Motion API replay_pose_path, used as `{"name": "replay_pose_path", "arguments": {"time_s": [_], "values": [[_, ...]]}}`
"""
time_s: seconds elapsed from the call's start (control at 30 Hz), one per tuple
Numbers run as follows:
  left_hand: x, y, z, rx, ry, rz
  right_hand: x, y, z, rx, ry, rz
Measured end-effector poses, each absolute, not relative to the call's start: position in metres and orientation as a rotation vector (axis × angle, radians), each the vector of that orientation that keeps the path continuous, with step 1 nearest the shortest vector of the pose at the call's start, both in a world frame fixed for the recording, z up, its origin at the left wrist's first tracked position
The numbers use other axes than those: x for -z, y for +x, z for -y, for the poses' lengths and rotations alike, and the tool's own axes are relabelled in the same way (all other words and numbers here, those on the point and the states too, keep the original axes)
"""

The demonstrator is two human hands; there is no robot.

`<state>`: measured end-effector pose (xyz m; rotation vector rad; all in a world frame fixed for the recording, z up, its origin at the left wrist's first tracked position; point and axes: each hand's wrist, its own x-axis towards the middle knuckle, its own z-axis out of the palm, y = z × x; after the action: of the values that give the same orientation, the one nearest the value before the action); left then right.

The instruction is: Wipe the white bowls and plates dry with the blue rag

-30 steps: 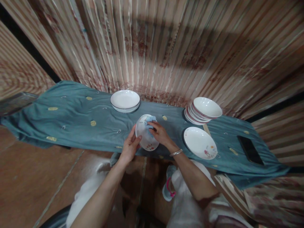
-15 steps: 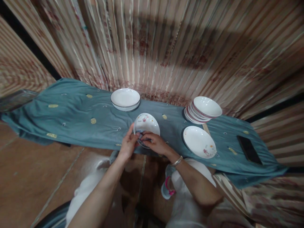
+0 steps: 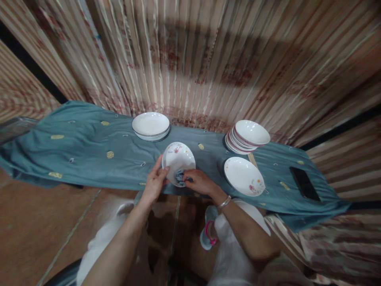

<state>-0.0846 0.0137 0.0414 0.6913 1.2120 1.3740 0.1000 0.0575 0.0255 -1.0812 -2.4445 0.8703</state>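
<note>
A white bowl [image 3: 179,155] with a flower print inside is tilted towards me at the front edge of the table. My left hand [image 3: 156,179] grips its left rim, thumb on the inner side and fingers behind. Bunched in my right hand [image 3: 197,181] is a blue-grey cloth [image 3: 179,177], pressed against the lower inside of the bowl. A flowered white plate [image 3: 244,176] lies to the right of my right hand. Behind the bowl, to the left, stands a short stack of dark-rimmed white plates [image 3: 151,125].
A leaning stack of red-rimmed bowls [image 3: 251,133] stands at the back right. A black phone [image 3: 304,183] lies near the right end of the blue-green tablecloth [image 3: 89,155]. A clear tray [image 3: 16,128] is at the far left, and a striped curtain [image 3: 184,59] hangs behind.
The cloth in my right hand has moved off the lower left rim onto the bowl's lower inside. My left thumb now lies on the bowl's left inner side. The view has shifted slightly.
</note>
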Motion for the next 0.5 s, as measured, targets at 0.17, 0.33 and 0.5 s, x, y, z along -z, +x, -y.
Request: {"name": "replay_pose_path", "arguments": {"time_s": [0.17, 0.33, 0.5], "values": [[-0.042, -0.084, -0.014, -1.372, 0.692, -1.239, -0.016, 0.105, -0.063, -0.609, -1.204, 2.471], [-0.047, -0.08, -0.015, -1.373, 0.661, -1.2, -0.01, 0.104, -0.075, -0.402, -1.355, 2.368], [-0.046, -0.077, -0.016, -1.372, 0.663, -1.167, -0.001, 0.1, -0.094, -0.406, -1.444, 2.156]]}}
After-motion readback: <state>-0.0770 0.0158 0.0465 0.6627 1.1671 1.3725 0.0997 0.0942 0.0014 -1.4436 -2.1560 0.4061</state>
